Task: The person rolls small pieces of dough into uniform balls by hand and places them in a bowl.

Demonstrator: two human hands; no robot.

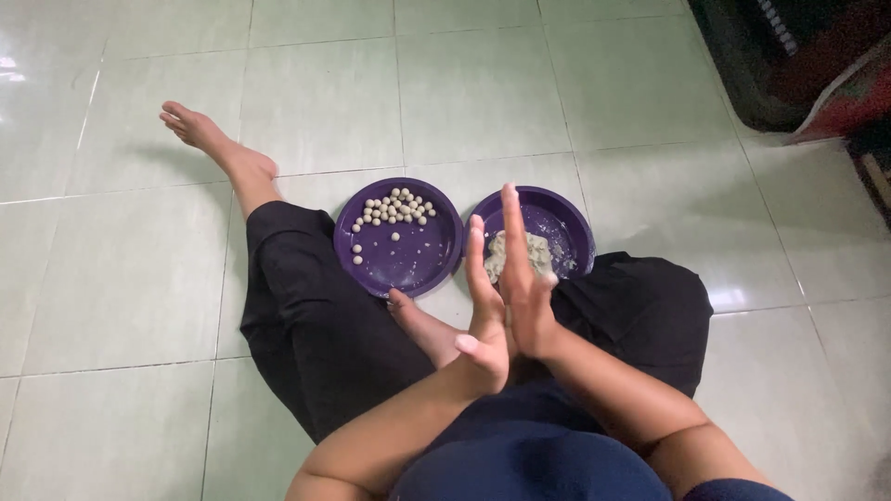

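Note:
I sit on a tiled floor with my left hand (484, 320) and my right hand (527, 297) pressed palm to palm, fingers straight and pointing away from me. Anything between the palms is hidden. Just beyond the fingertips lies a purple round plate (580, 232) with a lump of pale dough (543, 247) and floury smears. To its left a second purple plate (408, 278) carries several small pale dough balls (394, 209), clustered near its far rim.
My legs in black trousers are folded around the plates; one bare foot (200, 130) stretches out to the far left, the other (422, 325) lies under my hands. Dark furniture (789, 56) and a red cloth stand at the top right. Pale glossy tiles surround me.

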